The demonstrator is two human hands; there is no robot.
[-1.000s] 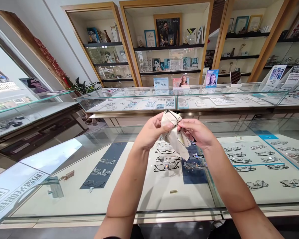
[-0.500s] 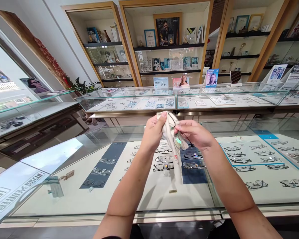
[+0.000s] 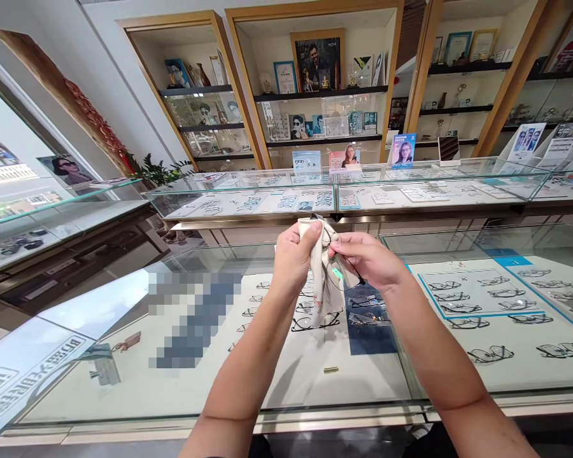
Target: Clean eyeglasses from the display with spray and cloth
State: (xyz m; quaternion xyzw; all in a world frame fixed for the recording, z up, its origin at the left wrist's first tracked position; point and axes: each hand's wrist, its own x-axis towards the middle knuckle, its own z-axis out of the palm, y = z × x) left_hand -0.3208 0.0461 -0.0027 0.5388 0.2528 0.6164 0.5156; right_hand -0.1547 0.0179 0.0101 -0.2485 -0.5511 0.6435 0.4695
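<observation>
My left hand [image 3: 291, 257] is closed on a cream cleaning cloth [image 3: 319, 270], thumb on top, and the cloth drapes down from it. Pinched between the fingertips of my right hand [image 3: 367, 254] is a pair of dark thin-rimmed eyeglasses [image 3: 360, 278]. One lens, with a green reflection, hangs below the fingers against the cloth; the other part of the frame is wrapped in the cloth and mostly hidden. Both hands are close together in the air above a glass display case [image 3: 310, 394].
Inside the case lie rows of eyeglasses [image 3: 451, 296], dark blue mats [image 3: 372, 327] and a small gold piece [image 3: 331, 369]. Behind stands a second glass counter [image 3: 267, 184] with upright cards [image 3: 403, 151]. Wooden-framed shelves [image 3: 315, 95] line the wall. A blurred patch covers the case's left part.
The hanging end of the cloth has bunched up and no longer reaches as low. My right hand has shifted slightly left, and the visible lens has turned a little.
</observation>
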